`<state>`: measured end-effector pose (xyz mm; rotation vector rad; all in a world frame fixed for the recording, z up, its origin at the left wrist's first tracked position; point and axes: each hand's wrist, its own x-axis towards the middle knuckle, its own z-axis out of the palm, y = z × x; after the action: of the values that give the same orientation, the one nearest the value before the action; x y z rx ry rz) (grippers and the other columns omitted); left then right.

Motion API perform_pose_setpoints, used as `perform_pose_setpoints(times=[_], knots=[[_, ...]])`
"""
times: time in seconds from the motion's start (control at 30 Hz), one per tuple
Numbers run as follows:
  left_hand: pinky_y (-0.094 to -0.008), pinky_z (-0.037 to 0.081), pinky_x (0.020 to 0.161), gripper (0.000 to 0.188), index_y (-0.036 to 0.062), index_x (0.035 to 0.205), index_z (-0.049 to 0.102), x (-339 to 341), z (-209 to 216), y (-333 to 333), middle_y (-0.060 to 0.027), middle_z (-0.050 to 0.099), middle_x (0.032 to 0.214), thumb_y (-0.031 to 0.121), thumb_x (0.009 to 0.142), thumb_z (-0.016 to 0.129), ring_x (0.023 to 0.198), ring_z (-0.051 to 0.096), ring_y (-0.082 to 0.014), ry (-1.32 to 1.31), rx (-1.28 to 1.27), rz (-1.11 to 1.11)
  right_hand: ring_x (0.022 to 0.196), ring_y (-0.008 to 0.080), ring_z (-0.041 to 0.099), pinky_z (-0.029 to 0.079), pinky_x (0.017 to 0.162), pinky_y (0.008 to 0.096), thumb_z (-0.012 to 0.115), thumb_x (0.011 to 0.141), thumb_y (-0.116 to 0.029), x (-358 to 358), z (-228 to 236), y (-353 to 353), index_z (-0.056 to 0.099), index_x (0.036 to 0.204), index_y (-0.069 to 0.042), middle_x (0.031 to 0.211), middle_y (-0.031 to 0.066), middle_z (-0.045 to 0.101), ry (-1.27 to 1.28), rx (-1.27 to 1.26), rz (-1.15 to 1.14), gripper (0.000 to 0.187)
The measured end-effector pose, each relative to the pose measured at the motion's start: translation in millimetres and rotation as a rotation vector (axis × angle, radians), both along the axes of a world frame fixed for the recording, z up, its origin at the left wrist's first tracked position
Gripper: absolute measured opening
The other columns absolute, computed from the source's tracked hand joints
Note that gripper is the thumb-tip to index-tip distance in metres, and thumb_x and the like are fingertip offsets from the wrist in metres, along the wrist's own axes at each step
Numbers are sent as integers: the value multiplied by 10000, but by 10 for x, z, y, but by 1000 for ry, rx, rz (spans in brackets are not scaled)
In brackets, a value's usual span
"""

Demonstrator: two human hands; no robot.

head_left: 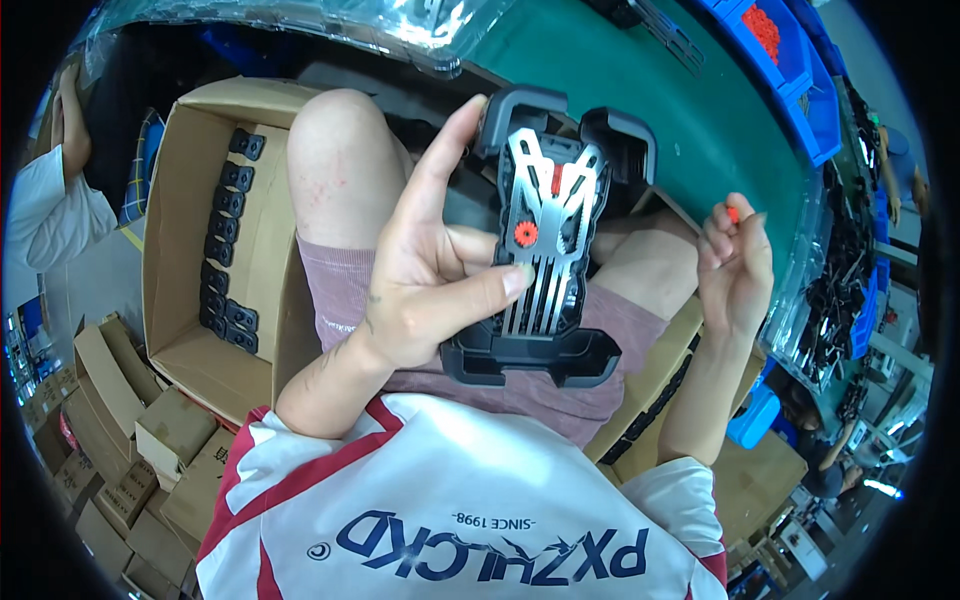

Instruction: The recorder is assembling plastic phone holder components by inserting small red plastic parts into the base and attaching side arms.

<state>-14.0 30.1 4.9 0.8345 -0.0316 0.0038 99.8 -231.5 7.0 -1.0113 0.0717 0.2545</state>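
Note:
My left hand (425,275) grips a black phone holder (531,357) in front of my lap, with the thumb pressed on its face. Padded claws stand out at its upper corners, and a wide black cradle forms the lower end. A silver metal plate (551,215) with slots covers the middle. On that plate sits a small orange-red gear (526,234), just above my thumb tip. Off to the right, my raised right hand (738,265) pinches a small orange piece (733,214) between curled fingers; most of the piece is hidden. The right hand is apart from the holder.
A cardboard box (215,95) at my left contains several black parts (228,210). Beyond my knees runs a green worktable (560,50) with blue bins (815,110), one with orange pieces. Another open box (640,385) stands by my right leg. Another person (60,210) sits at far left.

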Motion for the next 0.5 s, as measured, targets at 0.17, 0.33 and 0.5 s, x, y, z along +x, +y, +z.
perform_pose_setpoints(times=[0.17,0.33,0.5], knots=[[-145,288,445,955,100,1477,-75,40,69,-115,-143,632,740,-173,760,493,453,439,-76,67,18,49,542,116,476,393,451,188,531,901,-109,-328,-25,177,586,1037,57,814,141,572,-185,-165,157,221],[-145,249,430,971,103,1479,-79,12,88,-159,-91,602,612,-161,745,500,402,367,-65,80,44,81,499,145,526,437,442,208,583,844,-24,-469,17,371,619,982,71,750,156,612,-208,-226,174,171],[-145,281,441,952,92,1475,-86,-21,7,-101,-136,636,710,-162,758,486,438,429,-67,-4,51,32,479,133,528,450,460,195,651,761,62,-609,208,568,644,939,76,713,135,638,-183,-262,157,179]])
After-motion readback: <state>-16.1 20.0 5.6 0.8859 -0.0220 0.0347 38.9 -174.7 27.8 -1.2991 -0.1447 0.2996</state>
